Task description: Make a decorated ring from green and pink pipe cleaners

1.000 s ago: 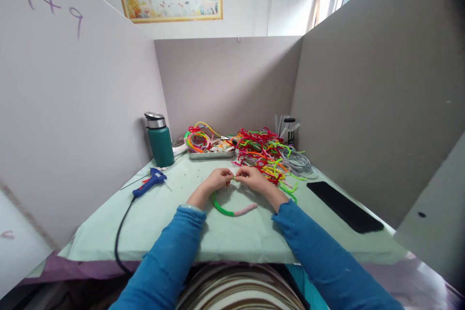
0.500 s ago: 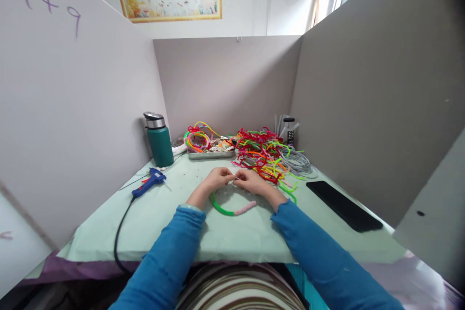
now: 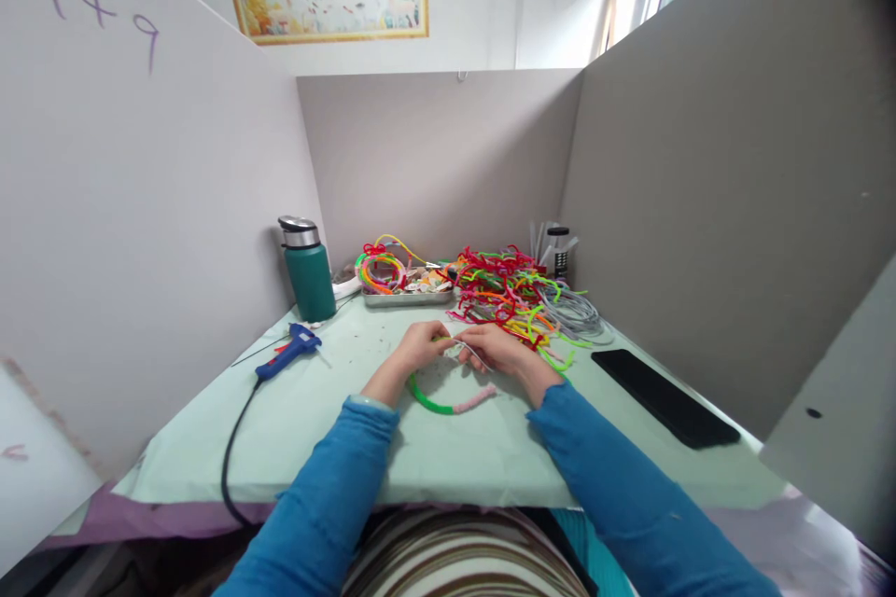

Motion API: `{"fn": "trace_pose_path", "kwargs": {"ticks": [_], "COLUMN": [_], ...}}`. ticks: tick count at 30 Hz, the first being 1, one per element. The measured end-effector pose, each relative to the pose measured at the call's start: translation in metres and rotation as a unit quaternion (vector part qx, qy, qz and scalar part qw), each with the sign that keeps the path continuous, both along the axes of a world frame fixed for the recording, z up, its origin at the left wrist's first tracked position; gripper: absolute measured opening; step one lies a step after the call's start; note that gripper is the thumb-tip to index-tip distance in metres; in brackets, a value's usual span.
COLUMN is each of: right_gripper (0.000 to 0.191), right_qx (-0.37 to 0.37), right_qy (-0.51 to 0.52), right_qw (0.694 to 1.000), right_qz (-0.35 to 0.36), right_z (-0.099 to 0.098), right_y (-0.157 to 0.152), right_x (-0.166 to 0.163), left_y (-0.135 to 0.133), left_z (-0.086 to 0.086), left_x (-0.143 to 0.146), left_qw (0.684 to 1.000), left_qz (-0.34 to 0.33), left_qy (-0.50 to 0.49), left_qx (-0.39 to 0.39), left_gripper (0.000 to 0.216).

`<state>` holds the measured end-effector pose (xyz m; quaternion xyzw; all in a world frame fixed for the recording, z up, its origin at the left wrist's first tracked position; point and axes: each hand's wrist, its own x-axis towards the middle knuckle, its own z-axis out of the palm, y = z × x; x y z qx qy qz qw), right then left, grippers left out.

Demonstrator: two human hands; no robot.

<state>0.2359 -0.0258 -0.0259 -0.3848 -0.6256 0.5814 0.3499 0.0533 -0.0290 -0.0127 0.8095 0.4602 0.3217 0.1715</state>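
My left hand is closed in a pinch on a thin whitish wire, in front of the tray. A curved strip wrapped in green and pink fuzzy pipe cleaner runs from under that hand and bends round towards me, its pink end lying free. A bit of yellow-green shows at the left fingertips. Opposite, my right hand pinches the same wire close to the left fingertips, its lower fingers curled beneath. The wire's tail slants down to the right below this hand. What lies exactly between the fingertips is too small to make out.
A blue glue gun with a black cord lies left, near a green bottle. Behind my hands stand a metal tray and a tangled pipe cleaner heap. Right are a grey wire coil and a black phone-like slab.
My right hand's fingers have opened out a little and shifted slightly right. More of the whitish wire now shows beneath them. My left hand stays almost in place.
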Motion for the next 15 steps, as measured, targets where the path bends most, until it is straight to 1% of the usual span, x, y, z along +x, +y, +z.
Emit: {"fn": "trace_pose_path", "kwargs": {"ticks": [3,8,10,12,15], "right_gripper": [0.012,0.014,0.014,0.013,0.016], "right_qx": [-0.031,-0.044,-0.049,-0.048,-0.040], "right_qy": [0.025,0.048,0.046,0.045,0.041], "right_qw": [0.999,0.997,0.997,0.997,0.997], "right_qz": [0.015,0.038,0.049,0.047,0.042], "right_z": [0.0003,-0.0014,-0.0013,-0.0004,0.0015], "right_y": [0.0003,0.0016,0.0009,-0.0008,-0.0036], "right_x": [0.0017,0.0022,0.0014,0.0004,-0.0010], "left_y": [-0.0016,-0.0061,-0.0071,-0.0070,-0.0054], "left_z": [0.0020,0.0055,0.0059,0.0053,0.0036], "left_x": [-0.0005,0.0003,0.0006,0.0006,0.0005], "left_qw": [0.999,0.999,0.998,0.996,0.992], "left_qz": [0.001,-0.011,-0.032,-0.054,-0.071], "left_qy": [0.015,-0.004,-0.034,-0.066,-0.102], "left_qx": [0.031,0.041,0.032,0.015,-0.006], "left_gripper": [0.027,0.023,0.020,0.020,0.021]}}
